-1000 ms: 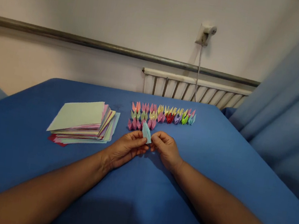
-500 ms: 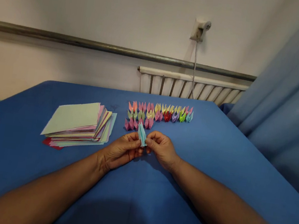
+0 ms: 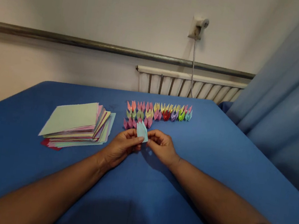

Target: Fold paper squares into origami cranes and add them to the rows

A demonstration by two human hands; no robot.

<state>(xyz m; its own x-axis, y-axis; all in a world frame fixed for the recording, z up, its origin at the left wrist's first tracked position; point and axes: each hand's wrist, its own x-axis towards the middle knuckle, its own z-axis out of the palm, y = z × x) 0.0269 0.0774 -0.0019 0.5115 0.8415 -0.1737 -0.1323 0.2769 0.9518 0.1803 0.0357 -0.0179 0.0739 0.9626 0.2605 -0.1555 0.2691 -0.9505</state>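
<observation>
A small light-blue folded paper is held up over the middle of the table. My left hand pinches it between thumb and fingers at its lower left. Close against its right edge, the thumb and fingers of my right hand are closed together on the paper's lower right side. Just behind the paper stand several origami cranes in rows, in pink, yellow, green, red, purple and blue. The folded paper hides part of the nearest row.
A thick stack of coloured paper sheets lies on the left of the blue-covered table. Beyond the table's far edge are a radiator, a metal pipe and a wall socket with a cord. A blue curtain hangs at right.
The blue paper shows a broad flat face now, where its layered folds were seen edge-on before. Both hands stay close to it, with the fingers slightly shifted.
</observation>
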